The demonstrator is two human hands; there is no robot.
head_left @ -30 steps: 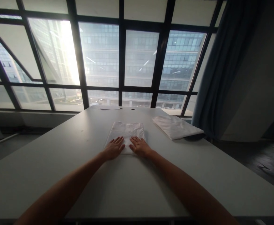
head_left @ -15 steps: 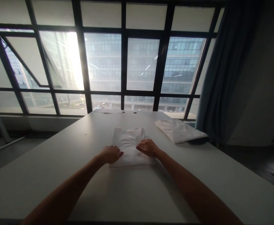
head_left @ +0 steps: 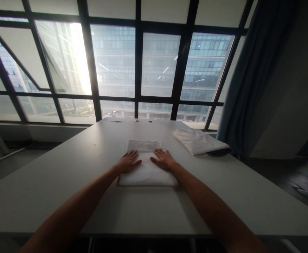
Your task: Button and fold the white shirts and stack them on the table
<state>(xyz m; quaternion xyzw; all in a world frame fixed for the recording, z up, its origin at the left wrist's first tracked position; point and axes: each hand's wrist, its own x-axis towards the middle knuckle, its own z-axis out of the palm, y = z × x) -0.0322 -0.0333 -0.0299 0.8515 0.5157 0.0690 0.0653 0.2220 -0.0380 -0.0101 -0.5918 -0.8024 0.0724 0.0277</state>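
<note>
Left hand and right hand lie flat and released, palms down with fingers spread, on a folded white cloth; neither grasps it. The left hand covers the cloth's left edge, the right hand its right edge, with a bare strip of cloth between them. The folded white cloth lies flat on the grey counter, roughly midway across it, its near edge squared toward the person. A second folded white cloth rests on the counter to the right of and beyond the first, well apart from it, near the counter's right edge. Beyond the first cloth stands a large dark-framed window; a blue curtain hangs right of the window.
</note>
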